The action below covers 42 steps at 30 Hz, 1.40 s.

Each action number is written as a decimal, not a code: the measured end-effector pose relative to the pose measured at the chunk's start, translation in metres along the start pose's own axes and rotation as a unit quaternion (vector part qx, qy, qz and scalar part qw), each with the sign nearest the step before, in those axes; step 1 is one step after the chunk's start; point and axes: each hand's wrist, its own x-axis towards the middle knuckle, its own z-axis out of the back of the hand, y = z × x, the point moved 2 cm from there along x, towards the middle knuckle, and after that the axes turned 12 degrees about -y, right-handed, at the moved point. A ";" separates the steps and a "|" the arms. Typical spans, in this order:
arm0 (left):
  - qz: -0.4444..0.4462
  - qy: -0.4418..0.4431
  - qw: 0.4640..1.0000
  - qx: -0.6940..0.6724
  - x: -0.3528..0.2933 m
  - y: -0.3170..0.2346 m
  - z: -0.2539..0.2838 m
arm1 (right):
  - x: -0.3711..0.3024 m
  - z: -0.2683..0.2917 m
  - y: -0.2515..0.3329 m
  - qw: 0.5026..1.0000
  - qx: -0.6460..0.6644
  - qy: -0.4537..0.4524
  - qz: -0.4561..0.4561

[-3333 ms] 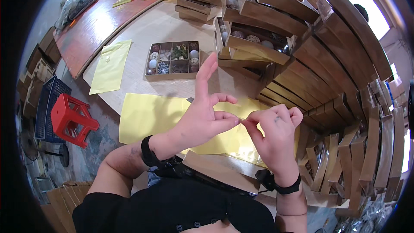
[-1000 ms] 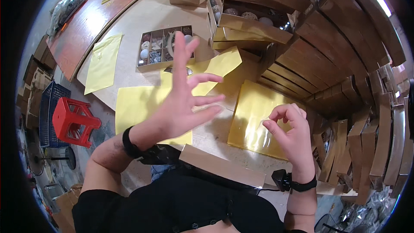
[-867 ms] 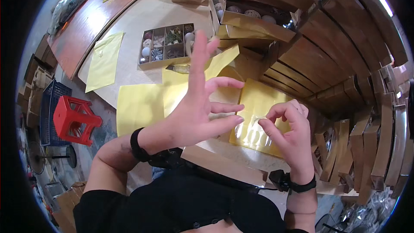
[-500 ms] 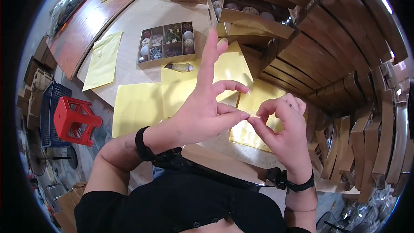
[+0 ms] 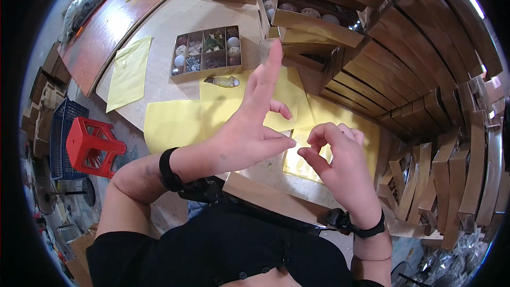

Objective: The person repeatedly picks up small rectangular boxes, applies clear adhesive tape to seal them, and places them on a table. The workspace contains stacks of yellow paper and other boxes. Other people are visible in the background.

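Note:
My left hand (image 5: 252, 127) hovers above the yellow paper sheets (image 5: 175, 127) with its fingers spread. Its index finger points upward, and a small greyish see-through patch shows by that fingertip, too faint to name. Close by on the right, my right hand (image 5: 340, 159) has its thumb and index finger curled toward each other in a pinch. Whatever lies between those tips is too small to make out. Beyond the hands sits a brown compartment box (image 5: 206, 76) holding decorative balls and dried pieces. A small yellow-and-dark packet (image 5: 222, 81) lies in front of it.
Brown boxes (image 5: 366, 69) are stacked along the right, with more boxes (image 5: 441, 180) standing on edge nearer. Another box of balls (image 5: 319, 26) is at the back. Left of the table stand a red stool (image 5: 93, 146) and a blue crate (image 5: 69, 143).
The hands were touching at the thumb and finger tips; now a gap separates them. My left hand has shifted slightly left, and its raised finger leans more to the right.

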 end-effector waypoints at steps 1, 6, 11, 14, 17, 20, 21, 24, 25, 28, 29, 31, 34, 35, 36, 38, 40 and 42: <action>-0.064 -0.012 0.997 0.044 0.001 0.002 0.002 | 0.000 -0.001 0.000 1.000 0.005 -0.005 0.001; -0.108 -0.150 0.981 0.066 0.021 -0.002 0.060 | -0.009 0.020 -0.048 0.987 -0.013 -0.055 -0.151; -0.064 -0.085 0.994 -0.013 0.006 -0.006 0.024 | -0.001 0.022 -0.020 0.994 0.052 -0.056 -0.076; -0.074 -0.034 0.995 -0.064 0.003 -0.008 0.007 | 0.000 0.018 -0.012 0.994 0.083 -0.068 -0.018; -0.059 -0.009 0.994 -0.090 0.003 -0.009 -0.001 | 0.001 0.020 -0.006 0.995 0.067 -0.073 -0.005; -0.039 0.000 0.994 -0.098 0.003 -0.008 -0.004 | 0.002 0.020 -0.005 0.996 0.041 -0.082 0.014; -0.036 0.001 0.994 -0.102 0.004 -0.007 -0.005 | 0.002 0.019 -0.005 0.996 0.044 -0.079 0.016; -0.034 -0.005 0.994 -0.101 0.003 -0.007 -0.008 | 0.002 0.017 -0.003 0.996 0.048 -0.071 0.021; -0.034 -0.008 0.994 -0.100 0.003 -0.006 -0.008 | 0.002 0.016 -0.002 0.996 0.047 -0.070 0.021; -0.020 -0.004 0.995 -0.101 0.004 -0.007 -0.007 | 0.004 0.018 0.002 0.998 0.039 -0.044 0.020; -0.029 0.000 0.997 -0.074 0.004 -0.006 -0.007 | 0.004 0.018 0.003 0.999 0.035 -0.032 0.019; -0.033 0.010 0.999 -0.037 0.005 -0.002 -0.005 | 0.004 0.015 0.003 0.999 0.012 -0.025 0.034; 0.007 0.037 0.999 -0.032 0.004 -0.003 -0.005 | 0.001 0.011 0.003 0.997 -0.036 -0.023 0.059; 0.023 0.044 0.998 -0.025 0.004 -0.004 -0.005 | 0.001 0.010 0.003 0.996 -0.053 -0.023 0.068; 0.038 0.050 0.998 -0.018 0.004 -0.004 -0.004 | 0.000 0.008 0.003 0.995 -0.062 -0.025 0.075; 0.052 0.057 0.997 0.000 0.004 -0.006 -0.003 | -0.001 0.006 0.003 0.992 -0.079 -0.026 0.090; 0.048 0.061 0.997 0.023 0.005 -0.007 -0.004 | -0.002 0.004 0.003 0.992 -0.086 -0.025 0.088; -0.055 0.037 0.988 0.140 0.005 -0.007 -0.002 | -0.003 0.006 0.000 0.991 -0.104 -0.043 0.072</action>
